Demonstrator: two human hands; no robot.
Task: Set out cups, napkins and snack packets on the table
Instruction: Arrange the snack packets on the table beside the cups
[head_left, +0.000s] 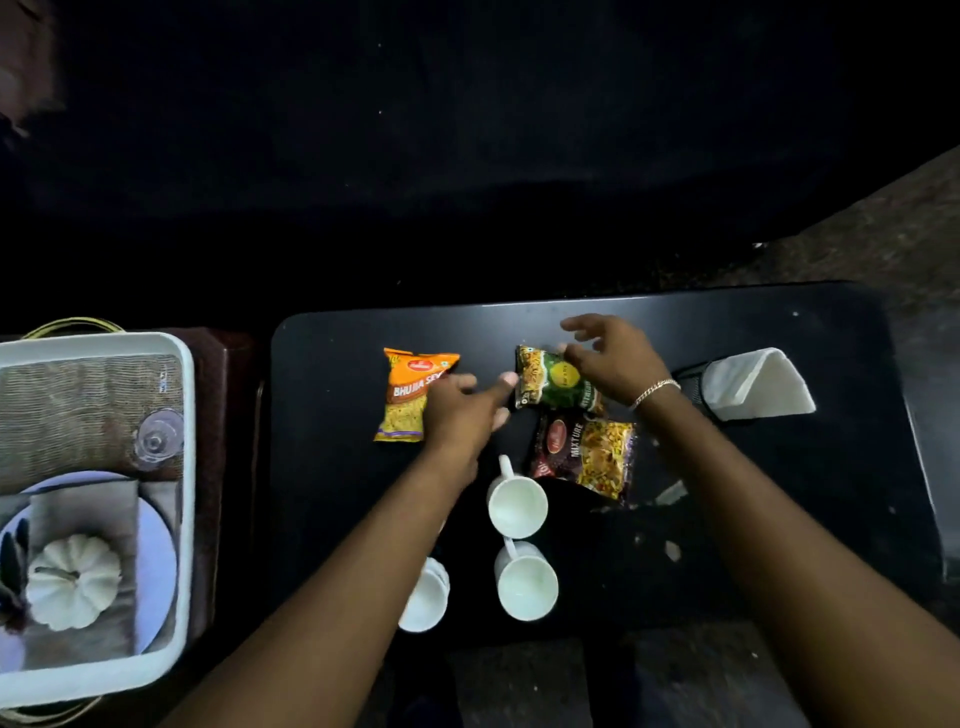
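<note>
The room is dark; a black table (779, 493) fills the middle, its far edge fading into a black backdrop, with rough floor showing at the far right. On it lie an orange packet (405, 400), a green packet (550, 382) and, just nearer, a maroon packet (582, 457). Three white cups sit near the front: one (517, 501) by the maroon packet, one (527, 582) nearer, and a third (426, 597) half hidden by the left forearm. White napkins (758, 384) stand in a dark holder at the right.

The right hand (610, 364) grips the green packet's far edge, some fingers spread. The left hand (462, 408) rests over the orange packet's corner, thumb reaching to the green one; whether it grips anything I can't tell.

To the left a white tray (187, 467) holds a plate, cloth, an upturned glass and a small white pumpkin, cut off by the edge.
</note>
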